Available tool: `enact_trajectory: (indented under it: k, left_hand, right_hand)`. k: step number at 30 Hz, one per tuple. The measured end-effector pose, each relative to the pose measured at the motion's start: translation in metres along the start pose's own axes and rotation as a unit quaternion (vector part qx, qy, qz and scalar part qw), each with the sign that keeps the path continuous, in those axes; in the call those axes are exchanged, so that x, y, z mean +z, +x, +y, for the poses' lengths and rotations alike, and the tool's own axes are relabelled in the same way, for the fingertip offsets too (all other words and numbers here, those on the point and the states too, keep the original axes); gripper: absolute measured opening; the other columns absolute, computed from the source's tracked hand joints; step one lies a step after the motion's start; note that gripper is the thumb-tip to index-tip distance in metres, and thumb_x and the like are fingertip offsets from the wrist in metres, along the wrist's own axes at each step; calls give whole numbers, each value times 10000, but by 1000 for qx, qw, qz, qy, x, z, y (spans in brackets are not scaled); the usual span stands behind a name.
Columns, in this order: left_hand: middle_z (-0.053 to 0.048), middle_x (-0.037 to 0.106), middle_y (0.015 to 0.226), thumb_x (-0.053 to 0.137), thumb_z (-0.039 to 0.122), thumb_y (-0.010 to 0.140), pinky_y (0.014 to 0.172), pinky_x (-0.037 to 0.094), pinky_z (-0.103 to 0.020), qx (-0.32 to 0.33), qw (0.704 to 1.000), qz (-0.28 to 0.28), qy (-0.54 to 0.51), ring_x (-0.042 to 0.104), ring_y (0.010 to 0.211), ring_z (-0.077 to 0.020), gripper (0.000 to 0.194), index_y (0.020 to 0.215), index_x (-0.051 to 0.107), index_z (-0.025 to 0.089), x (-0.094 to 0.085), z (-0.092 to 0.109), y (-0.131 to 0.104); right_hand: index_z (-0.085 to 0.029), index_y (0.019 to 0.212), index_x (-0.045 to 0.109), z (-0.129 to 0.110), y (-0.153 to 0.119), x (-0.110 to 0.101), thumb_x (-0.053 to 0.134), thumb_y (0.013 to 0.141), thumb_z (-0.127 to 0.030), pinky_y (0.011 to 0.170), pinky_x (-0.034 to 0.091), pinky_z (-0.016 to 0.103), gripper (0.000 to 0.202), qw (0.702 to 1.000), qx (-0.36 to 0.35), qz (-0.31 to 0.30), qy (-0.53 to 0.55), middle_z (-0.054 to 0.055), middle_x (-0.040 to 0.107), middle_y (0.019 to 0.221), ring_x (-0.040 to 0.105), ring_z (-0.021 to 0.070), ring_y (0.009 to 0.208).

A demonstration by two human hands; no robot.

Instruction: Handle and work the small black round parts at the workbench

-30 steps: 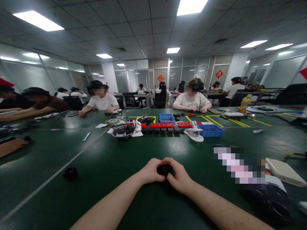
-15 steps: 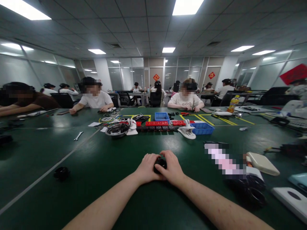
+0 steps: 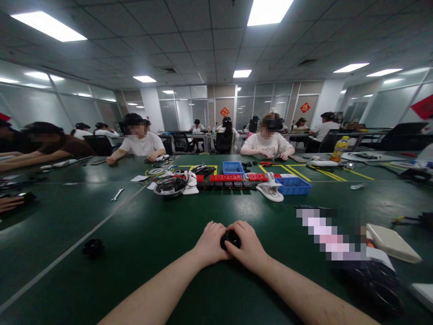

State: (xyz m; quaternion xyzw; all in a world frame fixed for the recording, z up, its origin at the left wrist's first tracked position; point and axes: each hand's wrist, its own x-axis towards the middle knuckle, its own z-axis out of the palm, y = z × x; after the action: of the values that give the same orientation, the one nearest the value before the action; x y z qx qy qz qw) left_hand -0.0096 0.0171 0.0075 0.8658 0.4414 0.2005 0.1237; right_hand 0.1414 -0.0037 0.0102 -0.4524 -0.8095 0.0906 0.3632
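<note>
Head view: left hand [image 3: 213, 243] and right hand [image 3: 249, 246] clasp a black part [image 3: 233, 238], opening upward, long-axis unclear.

The part [image 3: 233, 239] at lower centre is glossy black, and so is the second part [image 3: 93, 248] at lower left. The table [image 3: 152, 234] is dark green, crossed by a pale grey line [image 3: 67, 253] at left and marked with yellow stripes [image 3: 299, 173] right of centre. Mid-frame, the bins [image 3: 294, 185] are blue, the sockets [image 3: 225, 178] red, the clip [image 3: 270, 189] white. The wrench [image 3: 117, 195] is silver, the bottle [image 3: 339, 149] yellow and orange, the case [image 3: 394, 243] at right cream. Two shirts [image 3: 144, 145] are white, the right one with a dark line drawing. Door signs [image 3: 305, 107] are red with gold characters.
</note>
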Motion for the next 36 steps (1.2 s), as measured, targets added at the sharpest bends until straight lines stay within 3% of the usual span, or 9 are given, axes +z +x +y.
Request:
enact_trajectory:
  k: [4,9,16,20,24,30,33,36]
  left_hand:
    - [-23,548,858,673,320,581,768,419,-327,7,1000,-22,-17,512,831,-221,336,865,561,179,-4,-1,0]
    - [-25,558,914,671,315,602,808,407,-329,20,999,-30,-35,513,876,-224,349,913,567,196,-4,-2,-1]
    - [-62,540,983,700,436,567,912,341,-417,12,1000,8,-26,503,944,-261,560,1023,507,174,0,1,-4]
    - [-52,529,982,700,454,545,1003,225,-474,-17,999,28,11,492,975,-265,562,997,498,188,6,5,-5]
    - [-36,534,942,673,408,596,1021,214,-454,-28,999,27,28,493,962,-245,420,920,518,189,8,8,-5]
    - [-28,551,899,676,324,597,937,320,-423,-7,1000,2,-15,511,907,-241,358,907,556,190,0,2,-2]
    - [-37,553,928,697,303,565,829,405,-355,0,999,-13,-35,514,882,-233,380,905,575,183,-1,-4,0]
    - [-35,552,948,710,284,545,835,406,-335,9,999,-20,-46,509,900,-228,388,900,591,183,-1,-7,1]
  right_hand:
    - [-189,900,552,-1,-1,-4,455,611,-82,808,398,358,323,995,-68,-12,76,45,567,909,499,196,879]
    - [-201,989,548,-3,-4,-7,415,617,-98,902,358,408,408,989,-115,-11,93,56,575,1022,491,217,990]
    - [-144,1071,484,-2,-3,-1,589,703,-331,869,378,424,425,1000,2,22,-7,113,532,1051,480,257,983]
    - [-146,965,497,-1,-1,2,628,683,-381,792,406,395,390,998,45,16,-39,89,543,930,501,243,884]
    - [-169,849,497,-1,-1,4,635,678,-361,730,411,362,293,997,62,9,-52,55,538,835,503,218,806]
    - [-187,850,529,-2,0,0,578,678,-225,747,396,355,183,1000,11,5,-21,42,552,845,495,204,819]
    - [-188,880,550,-4,0,-2,499,644,-130,789,384,367,248,999,-39,0,21,48,578,888,495,204,849]
    - [-201,889,570,-4,0,-4,438,596,-95,833,367,389,339,994,-89,-12,64,36,614,903,500,209,881]
